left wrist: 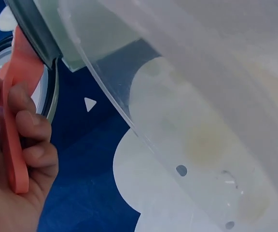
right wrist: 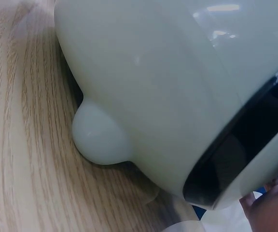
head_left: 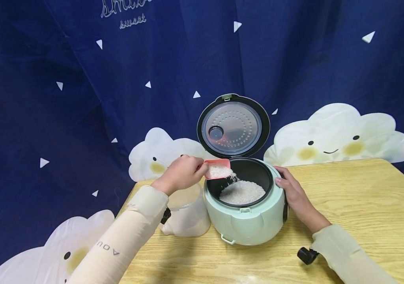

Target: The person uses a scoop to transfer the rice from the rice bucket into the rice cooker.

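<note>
My left hand (head_left: 184,173) grips the handle of a pink measuring scoop (head_left: 219,161), tilted over the open pot of a mint-green rice cooker (head_left: 246,228). White rice (head_left: 244,192) lies in the black inner pot, and grains pour onto it from the scoop. In the left wrist view, curled fingers wrap the scoop's handle (left wrist: 14,159). My right hand (head_left: 294,193) rests against the cooker's right side, fingertips on its rim. The right wrist view shows the cooker's body (right wrist: 139,87) close up, with only part of that hand at the corner.
A translucent plastic container (head_left: 187,221) stands at the cooker's left, under my left wrist. The cooker's lid (head_left: 237,124) stands upright at the back. All sit on a wooden table (head_left: 358,205) before a dark blue curtain (head_left: 173,59) with clouds.
</note>
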`<control>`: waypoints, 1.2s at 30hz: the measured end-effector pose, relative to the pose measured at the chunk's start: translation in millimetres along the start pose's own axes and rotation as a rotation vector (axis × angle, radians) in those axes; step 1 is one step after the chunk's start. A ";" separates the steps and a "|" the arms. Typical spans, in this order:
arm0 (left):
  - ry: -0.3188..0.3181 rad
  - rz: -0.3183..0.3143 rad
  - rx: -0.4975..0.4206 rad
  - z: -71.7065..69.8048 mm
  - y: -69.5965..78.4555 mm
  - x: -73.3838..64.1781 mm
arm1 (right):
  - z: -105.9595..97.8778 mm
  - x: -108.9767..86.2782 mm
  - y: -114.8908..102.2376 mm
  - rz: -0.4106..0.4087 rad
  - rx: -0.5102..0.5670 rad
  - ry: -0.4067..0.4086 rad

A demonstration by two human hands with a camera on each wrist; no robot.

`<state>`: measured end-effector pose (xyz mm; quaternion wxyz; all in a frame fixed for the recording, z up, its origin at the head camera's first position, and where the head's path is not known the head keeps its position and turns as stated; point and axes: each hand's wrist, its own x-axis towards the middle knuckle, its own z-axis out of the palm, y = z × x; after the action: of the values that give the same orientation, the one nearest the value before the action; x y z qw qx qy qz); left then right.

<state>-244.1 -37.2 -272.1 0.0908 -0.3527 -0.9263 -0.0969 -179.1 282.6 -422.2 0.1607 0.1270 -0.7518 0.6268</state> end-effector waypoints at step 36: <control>0.200 0.175 0.184 3.8 2.6 -10.3 | 0.1 -0.9 0.8 -0.012 -0.007 -0.005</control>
<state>-235.1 -40.9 -278.0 0.2224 -0.4108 -0.8834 -0.0378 -178.6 282.7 -423.3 0.1630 0.1324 -0.7536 0.6228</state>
